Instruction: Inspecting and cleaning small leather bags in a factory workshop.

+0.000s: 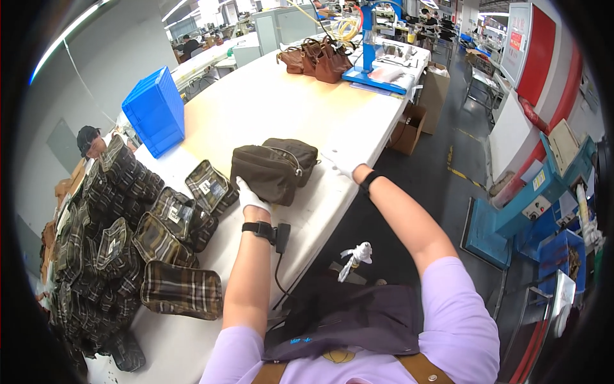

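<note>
A dark olive-brown zippered pouch [265,176] stands on the white table near its right edge. My left hand [252,197], in a white glove, grips its lower left corner, the thumb against its side. Close behind it is a second pouch of like colour [302,152]; a pale zip runs along the nearer one. My right hand [343,165], gloved in white too, reaches over the table edge, right of the pouches, with fingers stretched out and nothing visible in them. Its fingertips blend into the bright table top.
Plaid pouches [182,291] lie left of my left arm beside a big heap [96,256]. A blue crate [153,112], brown leather bags [316,61] and a blue press [369,61] stand farther back. A person [93,141] is behind the heap. Teal machine [524,198] stands at right.
</note>
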`<state>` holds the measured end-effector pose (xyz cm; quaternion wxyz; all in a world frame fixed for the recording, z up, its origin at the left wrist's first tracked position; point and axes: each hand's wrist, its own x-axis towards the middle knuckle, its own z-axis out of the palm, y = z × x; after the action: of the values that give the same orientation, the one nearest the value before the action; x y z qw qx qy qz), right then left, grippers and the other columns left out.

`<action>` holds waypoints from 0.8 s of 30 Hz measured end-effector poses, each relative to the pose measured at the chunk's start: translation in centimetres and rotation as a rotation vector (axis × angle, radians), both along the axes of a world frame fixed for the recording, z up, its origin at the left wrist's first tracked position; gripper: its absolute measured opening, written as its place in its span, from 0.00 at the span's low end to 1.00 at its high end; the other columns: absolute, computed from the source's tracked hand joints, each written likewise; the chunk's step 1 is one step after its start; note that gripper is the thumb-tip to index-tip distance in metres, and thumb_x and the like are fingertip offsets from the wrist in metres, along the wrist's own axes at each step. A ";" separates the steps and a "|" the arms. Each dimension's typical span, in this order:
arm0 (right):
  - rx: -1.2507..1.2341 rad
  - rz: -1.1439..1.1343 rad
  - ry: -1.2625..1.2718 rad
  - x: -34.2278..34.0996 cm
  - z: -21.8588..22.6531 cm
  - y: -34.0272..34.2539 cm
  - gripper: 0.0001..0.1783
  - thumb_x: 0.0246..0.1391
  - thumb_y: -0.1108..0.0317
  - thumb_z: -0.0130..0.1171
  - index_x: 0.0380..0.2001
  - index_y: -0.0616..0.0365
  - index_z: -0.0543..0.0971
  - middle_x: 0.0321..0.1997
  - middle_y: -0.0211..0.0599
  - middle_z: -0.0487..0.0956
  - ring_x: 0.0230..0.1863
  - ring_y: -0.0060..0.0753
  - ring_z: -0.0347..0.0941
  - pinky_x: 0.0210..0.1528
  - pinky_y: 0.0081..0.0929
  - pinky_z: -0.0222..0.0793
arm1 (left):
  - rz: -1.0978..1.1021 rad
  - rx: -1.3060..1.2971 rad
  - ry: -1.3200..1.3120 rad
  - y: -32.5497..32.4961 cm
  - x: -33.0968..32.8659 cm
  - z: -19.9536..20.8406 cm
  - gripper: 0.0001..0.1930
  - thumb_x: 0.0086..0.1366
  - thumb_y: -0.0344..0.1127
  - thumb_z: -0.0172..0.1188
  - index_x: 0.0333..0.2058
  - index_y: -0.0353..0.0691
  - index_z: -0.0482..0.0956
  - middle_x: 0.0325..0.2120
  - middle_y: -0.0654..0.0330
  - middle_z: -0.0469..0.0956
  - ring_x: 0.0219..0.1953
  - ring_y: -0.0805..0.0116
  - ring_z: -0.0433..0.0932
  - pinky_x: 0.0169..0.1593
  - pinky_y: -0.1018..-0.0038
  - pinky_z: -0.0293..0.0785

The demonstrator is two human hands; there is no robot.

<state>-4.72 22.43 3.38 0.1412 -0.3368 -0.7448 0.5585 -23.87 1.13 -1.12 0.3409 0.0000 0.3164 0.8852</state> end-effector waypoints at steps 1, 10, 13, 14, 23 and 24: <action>-0.067 -0.013 -0.048 -1.8 -0.2 0.2 0.36 0.63 0.42 0.58 0.61 0.62 0.74 0.56 0.43 0.79 0.50 0.34 0.77 0.53 0.29 0.72 | 0.035 -0.071 -0.033 0.3 -0.1 -0.1 0.34 0.74 0.63 0.47 0.66 0.44 0.67 0.65 0.58 0.70 0.62 0.53 0.72 0.63 0.56 0.73; 0.113 0.028 0.139 -3.5 -1.6 0.5 0.32 0.57 0.53 0.68 0.55 0.70 0.78 0.49 0.50 0.84 0.49 0.39 0.80 0.53 0.31 0.74 | 0.534 -0.837 0.385 3.4 2.0 1.3 0.35 0.63 0.30 0.63 0.67 0.40 0.62 0.60 0.47 0.70 0.55 0.53 0.76 0.59 0.63 0.74; 0.024 -0.162 0.337 -1.0 -2.3 1.6 0.28 0.57 0.61 0.70 0.53 0.73 0.78 0.47 0.47 0.85 0.44 0.32 0.80 0.47 0.28 0.76 | 0.379 -0.868 0.442 4.2 2.9 1.6 0.41 0.56 0.20 0.61 0.69 0.43 0.58 0.63 0.44 0.63 0.57 0.53 0.73 0.60 0.64 0.72; -0.013 -0.190 0.412 -0.5 -2.5 2.0 0.28 0.57 0.62 0.70 0.53 0.73 0.77 0.46 0.45 0.85 0.44 0.30 0.80 0.47 0.27 0.76 | 0.332 -0.881 0.470 4.5 3.3 1.5 0.41 0.55 0.20 0.61 0.69 0.44 0.59 0.62 0.44 0.64 0.57 0.53 0.73 0.59 0.64 0.72; 0.325 0.092 0.218 3.3 1.1 -1.9 0.39 0.58 0.39 0.62 0.59 0.60 0.75 0.63 0.55 0.75 0.65 0.57 0.68 0.67 0.43 0.63 | 0.321 -0.751 0.351 5.4 5.1 0.3 0.36 0.57 0.16 0.51 0.65 0.48 0.65 0.57 0.49 0.68 0.50 0.59 0.75 0.51 0.66 0.75; 0.439 0.119 0.122 3.7 1.5 -3.4 0.46 0.53 0.35 0.63 0.64 0.59 0.71 0.65 0.58 0.72 0.66 0.58 0.67 0.67 0.42 0.63 | 0.329 -0.803 0.395 5.3 5.3 0.3 0.35 0.57 0.15 0.51 0.65 0.48 0.65 0.56 0.50 0.68 0.50 0.59 0.75 0.51 0.66 0.75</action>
<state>-0.98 19.07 4.89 0.2227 -0.2190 -0.8571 0.4098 -18.56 6.45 -0.87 0.1028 -0.0135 0.6882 0.7181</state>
